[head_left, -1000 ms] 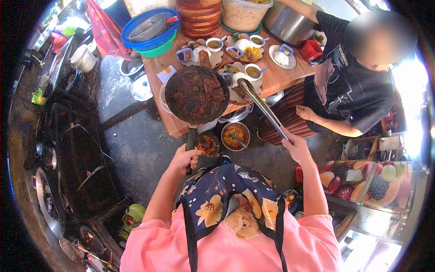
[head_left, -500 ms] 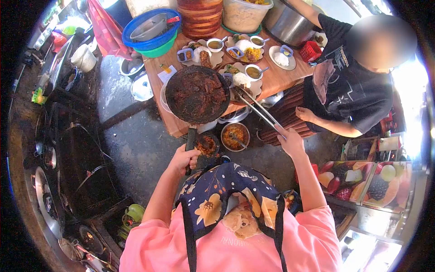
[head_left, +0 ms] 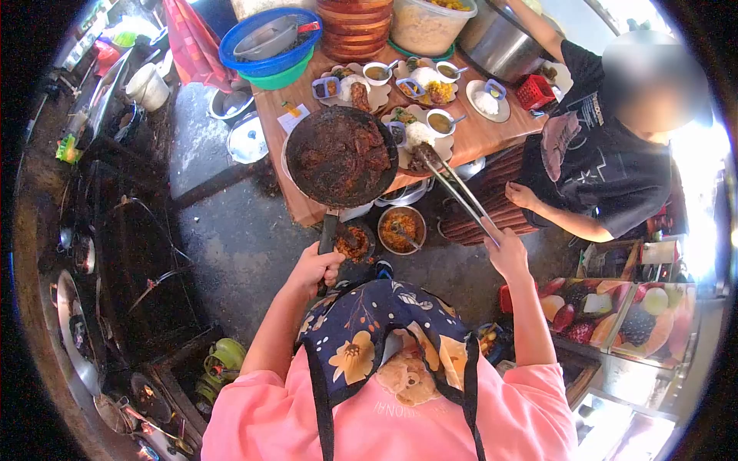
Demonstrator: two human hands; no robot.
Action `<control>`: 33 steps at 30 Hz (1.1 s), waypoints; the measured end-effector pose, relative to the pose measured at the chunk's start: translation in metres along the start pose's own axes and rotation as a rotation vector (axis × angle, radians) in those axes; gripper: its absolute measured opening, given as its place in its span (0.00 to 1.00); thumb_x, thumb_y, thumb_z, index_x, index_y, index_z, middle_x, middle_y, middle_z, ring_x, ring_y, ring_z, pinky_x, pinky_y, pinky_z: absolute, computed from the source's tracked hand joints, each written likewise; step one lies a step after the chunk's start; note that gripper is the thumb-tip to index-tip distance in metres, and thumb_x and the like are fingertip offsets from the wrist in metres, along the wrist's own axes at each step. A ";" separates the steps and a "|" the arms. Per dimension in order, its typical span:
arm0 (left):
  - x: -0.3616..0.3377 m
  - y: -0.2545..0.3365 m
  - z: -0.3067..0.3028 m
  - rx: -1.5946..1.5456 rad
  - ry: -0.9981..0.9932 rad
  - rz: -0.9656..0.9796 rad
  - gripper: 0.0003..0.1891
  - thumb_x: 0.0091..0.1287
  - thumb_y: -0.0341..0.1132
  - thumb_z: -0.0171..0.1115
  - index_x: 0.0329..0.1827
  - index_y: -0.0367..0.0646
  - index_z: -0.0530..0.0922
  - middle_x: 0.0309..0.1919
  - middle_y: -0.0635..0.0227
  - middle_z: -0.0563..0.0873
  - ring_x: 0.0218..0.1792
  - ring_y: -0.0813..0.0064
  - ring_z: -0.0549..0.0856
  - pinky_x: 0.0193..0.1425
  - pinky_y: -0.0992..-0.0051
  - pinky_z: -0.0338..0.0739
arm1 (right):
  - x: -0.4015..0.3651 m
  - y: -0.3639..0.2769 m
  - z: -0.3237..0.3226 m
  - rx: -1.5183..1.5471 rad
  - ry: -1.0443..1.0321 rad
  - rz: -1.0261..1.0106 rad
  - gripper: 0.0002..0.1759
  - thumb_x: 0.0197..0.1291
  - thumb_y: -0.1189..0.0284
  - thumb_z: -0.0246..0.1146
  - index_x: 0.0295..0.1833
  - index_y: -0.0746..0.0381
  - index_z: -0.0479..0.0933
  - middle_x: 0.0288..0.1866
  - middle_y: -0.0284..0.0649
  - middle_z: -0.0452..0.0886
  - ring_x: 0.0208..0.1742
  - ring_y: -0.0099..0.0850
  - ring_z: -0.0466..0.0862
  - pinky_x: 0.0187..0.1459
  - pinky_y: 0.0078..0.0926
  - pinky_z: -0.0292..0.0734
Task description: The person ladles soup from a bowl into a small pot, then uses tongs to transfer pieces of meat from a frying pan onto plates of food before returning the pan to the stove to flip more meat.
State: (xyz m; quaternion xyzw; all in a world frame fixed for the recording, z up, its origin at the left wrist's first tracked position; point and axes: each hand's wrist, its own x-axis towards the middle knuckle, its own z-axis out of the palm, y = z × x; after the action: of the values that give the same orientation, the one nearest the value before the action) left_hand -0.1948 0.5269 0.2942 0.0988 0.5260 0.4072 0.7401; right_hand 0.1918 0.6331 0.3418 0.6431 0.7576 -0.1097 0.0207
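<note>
My left hand [head_left: 317, 269] is wrapped round the black handle of a frying pan [head_left: 342, 154], which holds dark, saucy pieces of meat and overlaps the table edge in this view. In my right hand [head_left: 506, 250] are long metal tongs [head_left: 460, 190], their tips at a dark piece of meat [head_left: 424, 157] on the nearest plate [head_left: 444, 146]. That plate also bears white rice [head_left: 419, 134], greens and a small bowl of soup [head_left: 440, 122] with a spoon in it. Behind it stand two more filled plates, one with a brown piece of meat [head_left: 359, 97] beside its rice.
A person [head_left: 607, 154] in a black shirt stands at the right, one arm reaching toward a large metal pot [head_left: 500, 42]. On the table [head_left: 500, 138] are a blue basin [head_left: 269, 50], a red basket [head_left: 536, 92] and a rice plate [head_left: 503, 111]. Below sits a bowl of orange-red food [head_left: 401, 230].
The view has shifted slightly, moving the table things a little right and down. The tongs remain at the meat on the nearest plate; the pan is held much as before.
</note>
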 end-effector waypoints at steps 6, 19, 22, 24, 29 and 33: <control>-0.007 -0.005 -0.011 -0.010 -0.021 0.039 0.11 0.61 0.26 0.61 0.33 0.47 0.65 0.14 0.78 0.65 0.12 0.85 0.63 0.14 0.79 0.55 | -0.002 0.002 0.019 0.070 0.019 -0.004 0.27 0.61 0.65 0.58 0.66 0.35 0.67 0.32 0.46 0.72 0.37 0.44 0.79 0.42 0.42 0.74; -0.074 -0.046 -0.040 -0.168 0.046 0.091 0.12 0.59 0.25 0.63 0.34 0.46 0.66 0.15 0.77 0.66 0.12 0.86 0.64 0.14 0.79 0.55 | -0.038 -0.086 -0.022 0.886 -0.322 0.077 0.27 0.62 0.71 0.59 0.68 0.50 0.68 0.24 0.24 0.67 0.18 0.17 0.66 0.18 0.17 0.64; -0.104 -0.080 -0.046 -0.291 0.074 0.190 0.12 0.58 0.26 0.64 0.35 0.46 0.66 0.15 0.78 0.67 0.11 0.86 0.63 0.14 0.80 0.54 | -0.030 -0.089 0.030 0.587 -0.016 -0.656 0.28 0.58 0.77 0.61 0.66 0.56 0.69 0.24 0.28 0.65 0.24 0.21 0.68 0.28 0.21 0.68; -0.135 -0.100 -0.044 -0.417 0.137 0.232 0.12 0.58 0.26 0.64 0.35 0.46 0.67 0.15 0.78 0.66 0.10 0.86 0.62 0.14 0.80 0.54 | -0.039 -0.116 0.040 0.455 -0.020 -0.843 0.30 0.54 0.78 0.63 0.65 0.55 0.71 0.23 0.34 0.63 0.25 0.26 0.68 0.30 0.25 0.68; -0.202 -0.186 -0.062 -0.658 0.196 0.412 0.11 0.60 0.25 0.61 0.33 0.46 0.66 0.15 0.78 0.66 0.11 0.86 0.63 0.13 0.80 0.54 | -0.078 -0.177 0.088 0.365 -0.115 -1.210 0.30 0.53 0.78 0.64 0.64 0.48 0.73 0.24 0.39 0.66 0.24 0.33 0.70 0.29 0.29 0.68; -0.212 -0.196 -0.053 -0.800 0.382 0.474 0.10 0.61 0.26 0.61 0.33 0.47 0.66 0.15 0.79 0.65 0.11 0.86 0.63 0.14 0.81 0.57 | -0.032 -0.227 0.121 0.365 -0.363 -1.334 0.31 0.53 0.75 0.66 0.64 0.42 0.72 0.28 0.42 0.72 0.30 0.38 0.76 0.34 0.30 0.72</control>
State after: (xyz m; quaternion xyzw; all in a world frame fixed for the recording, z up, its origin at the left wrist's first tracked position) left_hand -0.1667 0.2345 0.3069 -0.1523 0.4180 0.7447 0.4975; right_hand -0.0387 0.5453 0.2612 0.0075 0.9436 -0.3294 -0.0330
